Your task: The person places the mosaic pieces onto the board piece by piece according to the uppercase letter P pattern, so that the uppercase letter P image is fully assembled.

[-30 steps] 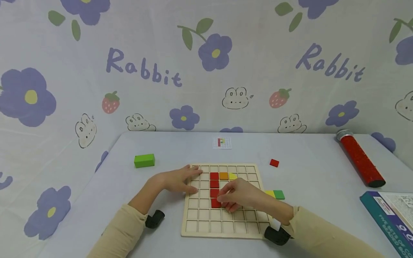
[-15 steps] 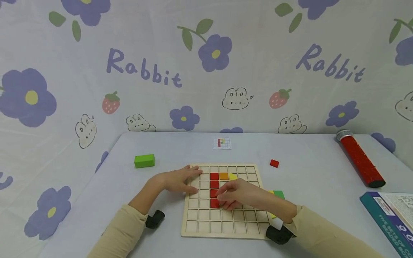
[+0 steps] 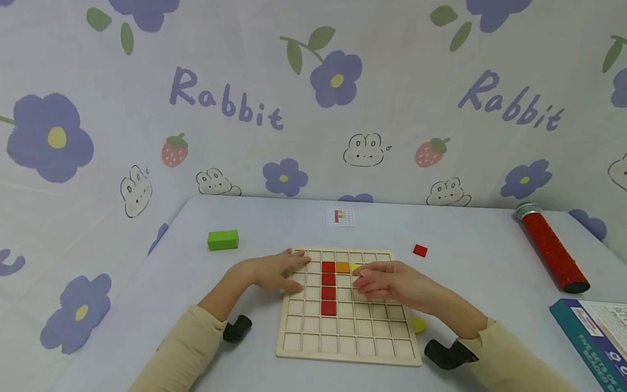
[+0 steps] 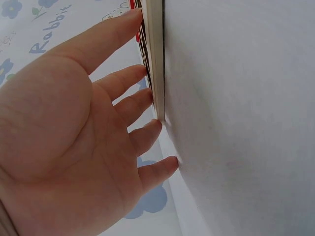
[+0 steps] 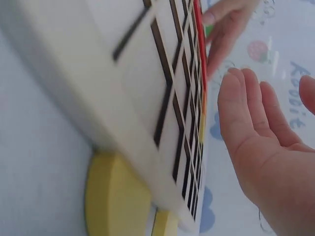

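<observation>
Left hand [image 3: 271, 272] lay flat on grid board [image 3: 343, 348] edge; right hand [image 3: 392, 282] hovered empty, fingers straight (risked knocking 4 red tiles [image 3: 329, 287]).

The pale table [image 3: 470, 272] bore a wooden grid board [image 3: 343, 348], green block [image 3: 222, 240], red tile [image 3: 419, 250], pattern card [image 3: 340, 217], red tube [image 3: 553, 249] and boxed set [image 3: 595, 337].

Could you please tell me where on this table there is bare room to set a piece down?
Bare cloth lies between the green block and the pattern card, and between the loose red tile and the red tube. The grid board's bottom rows are open. It is crowded mid-board, around the red column, left hand and right hand.
</observation>
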Demonstrator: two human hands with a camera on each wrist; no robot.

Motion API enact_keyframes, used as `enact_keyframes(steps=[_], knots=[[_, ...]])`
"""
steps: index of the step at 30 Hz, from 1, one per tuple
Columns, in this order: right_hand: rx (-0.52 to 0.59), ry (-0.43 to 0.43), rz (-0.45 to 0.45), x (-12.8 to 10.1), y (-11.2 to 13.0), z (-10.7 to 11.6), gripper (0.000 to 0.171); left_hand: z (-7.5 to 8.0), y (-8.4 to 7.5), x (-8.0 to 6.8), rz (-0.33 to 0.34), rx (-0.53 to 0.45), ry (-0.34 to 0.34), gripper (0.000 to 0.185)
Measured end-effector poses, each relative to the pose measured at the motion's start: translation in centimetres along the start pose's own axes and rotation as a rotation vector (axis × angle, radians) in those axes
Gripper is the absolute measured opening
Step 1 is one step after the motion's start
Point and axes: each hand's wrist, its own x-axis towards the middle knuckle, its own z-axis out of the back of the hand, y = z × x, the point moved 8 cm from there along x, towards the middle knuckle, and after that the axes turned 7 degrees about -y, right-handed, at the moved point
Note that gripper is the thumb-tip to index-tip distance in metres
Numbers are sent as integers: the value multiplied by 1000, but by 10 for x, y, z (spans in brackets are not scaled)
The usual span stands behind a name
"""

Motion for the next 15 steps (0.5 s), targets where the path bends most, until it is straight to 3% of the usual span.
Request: enact_keyframes(steps=[15], knots=[[186, -281, 94, -2, 15, 91, 65, 0, 1, 1, -4, -19, 4, 70]])
